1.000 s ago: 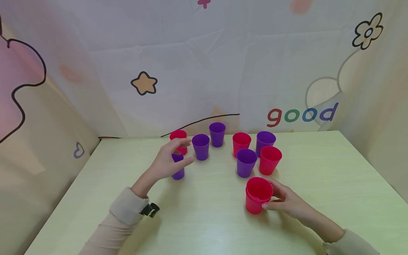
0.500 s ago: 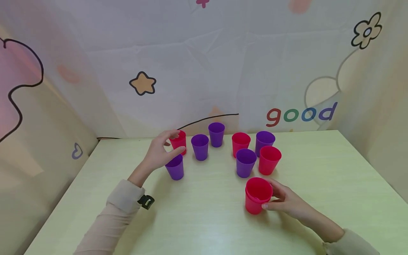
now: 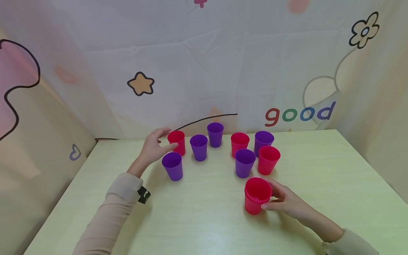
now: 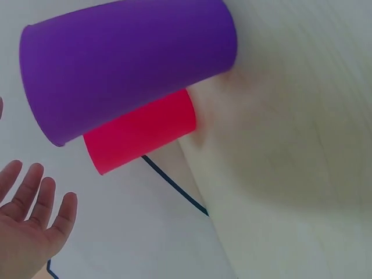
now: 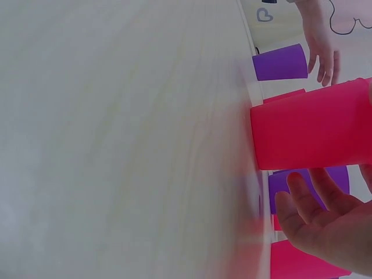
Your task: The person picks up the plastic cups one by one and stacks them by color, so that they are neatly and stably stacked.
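Note:
My right hand [image 3: 287, 201] grips the side of a stack of nested red cups [image 3: 253, 205] standing upright at the front right of the table, thumb in front. In the right wrist view the stack [image 5: 314, 131] fills the right edge beside my fingers. My left hand [image 3: 153, 147] hovers at the back left with thumb and fingers spread beside a red cup [image 3: 179, 142], holding nothing. Just in front of that cup stands a purple cup [image 3: 174, 168]. The left wrist view shows the left hand [image 4: 35, 215] apart from both cups.
Two more purple cups, one nearer [image 3: 199, 148] and one farther [image 3: 215, 135], stand at the back middle. To their right is a cluster: red cups [image 3: 239, 141] [image 3: 268, 161] and purple cups [image 3: 244, 164] [image 3: 264, 140]. A printed cloth backdrop [image 3: 191, 71] rises behind the table.
My left hand has moved left and back, away from over the purple cup to beside the back-left red cup. The right hand stays on the red stack.

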